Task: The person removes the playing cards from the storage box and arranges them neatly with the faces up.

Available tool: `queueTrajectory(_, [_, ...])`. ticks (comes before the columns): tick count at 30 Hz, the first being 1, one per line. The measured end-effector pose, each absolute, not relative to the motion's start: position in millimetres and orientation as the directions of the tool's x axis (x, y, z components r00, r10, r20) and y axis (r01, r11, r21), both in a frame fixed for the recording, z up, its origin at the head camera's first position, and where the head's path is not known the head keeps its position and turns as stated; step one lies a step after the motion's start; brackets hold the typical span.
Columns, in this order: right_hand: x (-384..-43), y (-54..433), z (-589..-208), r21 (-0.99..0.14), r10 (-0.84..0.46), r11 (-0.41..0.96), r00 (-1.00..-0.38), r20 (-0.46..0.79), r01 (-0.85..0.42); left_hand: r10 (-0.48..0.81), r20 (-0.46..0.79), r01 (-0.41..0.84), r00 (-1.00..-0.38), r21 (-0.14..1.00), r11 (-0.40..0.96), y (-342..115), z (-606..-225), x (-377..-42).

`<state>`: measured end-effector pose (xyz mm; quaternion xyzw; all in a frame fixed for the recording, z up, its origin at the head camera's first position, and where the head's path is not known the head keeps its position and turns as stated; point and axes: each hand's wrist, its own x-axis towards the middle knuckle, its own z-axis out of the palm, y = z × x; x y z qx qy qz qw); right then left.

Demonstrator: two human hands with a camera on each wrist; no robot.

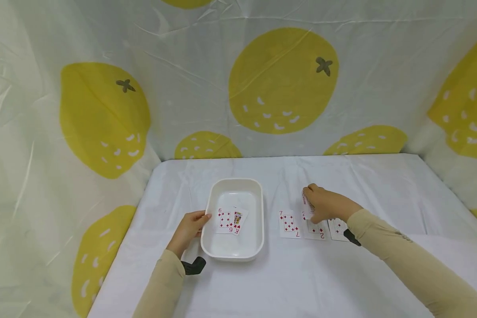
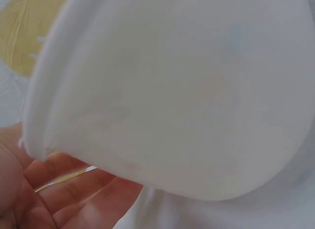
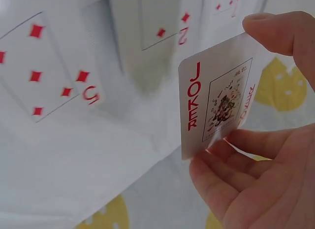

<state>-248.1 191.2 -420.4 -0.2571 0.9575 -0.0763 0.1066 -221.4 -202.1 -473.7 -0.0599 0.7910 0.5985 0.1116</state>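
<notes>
In the head view my left hand [image 1: 188, 229] grips the left rim of a white rectangular tray [image 1: 261, 221]. The left wrist view shows the fingers under the tray's edge. Two overlapping face-up playing cards lie inside, a red diamond card [image 1: 224, 221] and a king [image 1: 238, 218]. My right hand [image 1: 327, 204] pinches a joker card [image 3: 226, 98] between thumb and fingertips, with the card standing steeply tilted over the row of cards. Below it lies the two of diamonds [image 3: 160, 17], partly hidden by the hand in the head view. The five of diamonds [image 3: 37, 76] lies beside it.
The seven of diamonds [image 1: 289, 224] lies face up between the tray and the two. A white cloth [image 1: 286, 282] covers the table. Behind it hangs a white curtain [image 1: 198, 88] printed with big yellow lemons, with more curtain at both sides.
</notes>
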Motion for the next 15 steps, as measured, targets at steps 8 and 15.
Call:
queueTrajectory(8, [-233, 238, -434, -0.190, -0.451, 0.887, -0.878, -0.162, -0.420, 0.040, -0.260, -0.238, -0.965, 0.925, 0.295, -201, -463, -216])
queueTrajectory(15, [-217, 273, -447, -0.122, -0.419, 0.907, -0.890, -0.179, -0.402, 0.038, -0.253, -0.230, -0.967, 0.924, 0.304, -201, -471, -220])
